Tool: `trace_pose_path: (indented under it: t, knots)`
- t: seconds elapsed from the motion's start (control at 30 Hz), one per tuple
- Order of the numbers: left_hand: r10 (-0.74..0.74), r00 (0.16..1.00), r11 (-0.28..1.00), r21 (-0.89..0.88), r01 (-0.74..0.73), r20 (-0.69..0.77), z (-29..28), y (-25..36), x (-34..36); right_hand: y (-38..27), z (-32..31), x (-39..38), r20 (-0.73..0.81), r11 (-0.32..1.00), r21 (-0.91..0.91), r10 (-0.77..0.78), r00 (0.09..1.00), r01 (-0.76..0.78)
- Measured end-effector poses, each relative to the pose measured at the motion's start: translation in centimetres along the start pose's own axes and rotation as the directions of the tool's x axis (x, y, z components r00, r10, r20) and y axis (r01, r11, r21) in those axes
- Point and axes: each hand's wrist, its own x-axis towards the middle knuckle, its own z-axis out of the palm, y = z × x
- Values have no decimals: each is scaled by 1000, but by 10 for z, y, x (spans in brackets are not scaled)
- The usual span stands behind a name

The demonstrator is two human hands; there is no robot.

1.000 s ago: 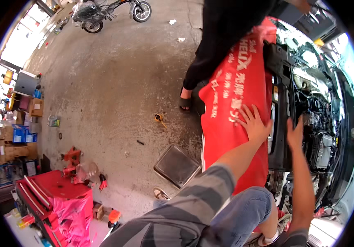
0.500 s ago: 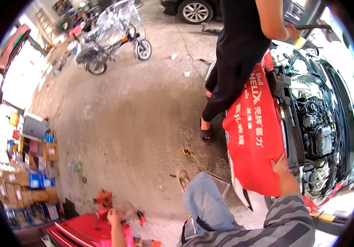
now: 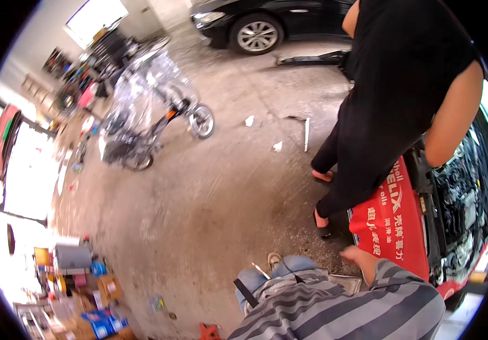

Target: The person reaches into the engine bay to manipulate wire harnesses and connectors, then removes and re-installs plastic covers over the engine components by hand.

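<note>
My right hand (image 3: 359, 258) hangs just left of the red fender cover (image 3: 394, 226), apart from it. Its fingers point left, look loosely spread, and hold nothing that I can see. The cover drapes over the front edge of a car whose engine bay (image 3: 464, 187) stands exposed. My left hand is out of the picture. At the bottom edge a piece of a red metal object (image 3: 210, 332) shows, too cut off to name.
A co-worker in black (image 3: 383, 107) leans over the engine bay. Left of them are a plastic-covered electric bike (image 3: 153, 113) and a floor jack (image 3: 315, 59). Behind stands a black car (image 3: 306, 20). Cardboard boxes (image 3: 109, 288) are stacked at the lower left.
My right hand has left the fender cover and moved left of it. My left hand, earlier at a red metal object, has gone from view. The view has turned; the co-worker leans further in.
</note>
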Motion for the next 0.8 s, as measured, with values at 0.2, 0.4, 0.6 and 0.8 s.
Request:
trace_pose_path:
  t: [0.2,0.4,0.6,0.8]
  knots:
    - [31,920,999,-1,-34,390,173,277,15,-198,-185,-55,-565,759,342,-305,766,554]
    - [210,831,970,-5,-242,515,298,612,88,-260,-235,5,-639,777,500,32,768,383]
    - [617,390,687,-226,-691,684,516,1104,-62,-251,-162,23,-443,964,-230,-228,867,136]
    - [741,-132,377,-571,-729,658,702,1317,-335,-310,-270,73,-384,952,176,-166,908,249]
